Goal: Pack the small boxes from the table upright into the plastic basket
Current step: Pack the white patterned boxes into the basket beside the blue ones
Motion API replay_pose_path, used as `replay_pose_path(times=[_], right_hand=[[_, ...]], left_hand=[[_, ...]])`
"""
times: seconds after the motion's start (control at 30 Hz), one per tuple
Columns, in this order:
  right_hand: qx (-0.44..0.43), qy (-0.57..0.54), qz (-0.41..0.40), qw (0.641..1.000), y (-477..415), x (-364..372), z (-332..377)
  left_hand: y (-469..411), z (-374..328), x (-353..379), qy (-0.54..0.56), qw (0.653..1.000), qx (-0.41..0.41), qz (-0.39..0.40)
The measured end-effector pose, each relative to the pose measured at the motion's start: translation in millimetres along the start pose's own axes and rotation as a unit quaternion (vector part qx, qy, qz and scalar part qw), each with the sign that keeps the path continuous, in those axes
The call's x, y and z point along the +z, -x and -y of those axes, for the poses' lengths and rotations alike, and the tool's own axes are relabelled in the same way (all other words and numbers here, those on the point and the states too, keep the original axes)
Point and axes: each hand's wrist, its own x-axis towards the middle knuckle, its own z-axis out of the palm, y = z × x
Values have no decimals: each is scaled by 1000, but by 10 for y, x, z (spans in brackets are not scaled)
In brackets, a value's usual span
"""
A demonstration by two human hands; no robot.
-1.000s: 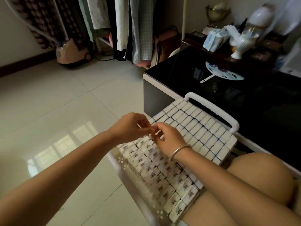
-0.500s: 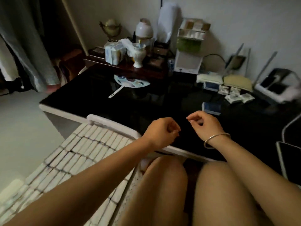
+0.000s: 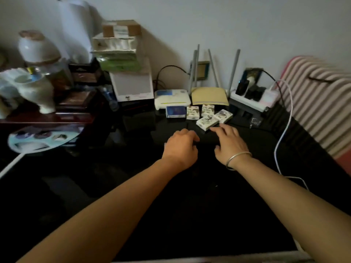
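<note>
Several small white patterned boxes lie flat near the back of the black glossy table [image 3: 133,186]: one [image 3: 192,112], one [image 3: 207,110], one [image 3: 223,115] and the nearest [image 3: 205,123]. A blue box [image 3: 176,111] lies just left of them. My right hand [image 3: 230,142], with a silver bangle on the wrist, is stretched out with fingers apart, fingertips almost at the nearest box. My left hand [image 3: 180,147] hovers beside it with fingers curled loosely, holding nothing. The plastic basket is out of view.
Behind the boxes stand a white router [image 3: 171,98], a yellow padded envelope [image 3: 209,95] and a power strip [image 3: 254,95] with a white cable [image 3: 283,133]. A white jar, a vase and stacked cartons crowd the back left. A round fan [image 3: 43,137] lies left.
My view swung from the basket on my lap to the table's back. Both hands moved forward to the loose boxes; the right hand's fingers opened.
</note>
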Motion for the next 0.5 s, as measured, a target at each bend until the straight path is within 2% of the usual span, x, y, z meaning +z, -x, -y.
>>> replay_pose_path(times=[0.07, 0.2, 0.3, 0.37, 0.5], right_hand=[[-14, 42, 20, 999, -224, 63, -112], [27, 92, -25, 995, -658, 140, -319], [21, 120, 1, 993, -926, 230, -498], [18, 84, 23, 996, -987, 262, -554], [-12, 91, -8, 996, -847, 221, -577]], left_hand=[[-299, -38, 111, -44, 998, 32, 13], [-813, -45, 295, -108, 988, 78, 79], [-1034, 18, 455, -169, 972, 104, 125], [-1045, 66, 507, -169, 974, 111, 101], [-842, 76, 474, -120, 985, 119, 36]])
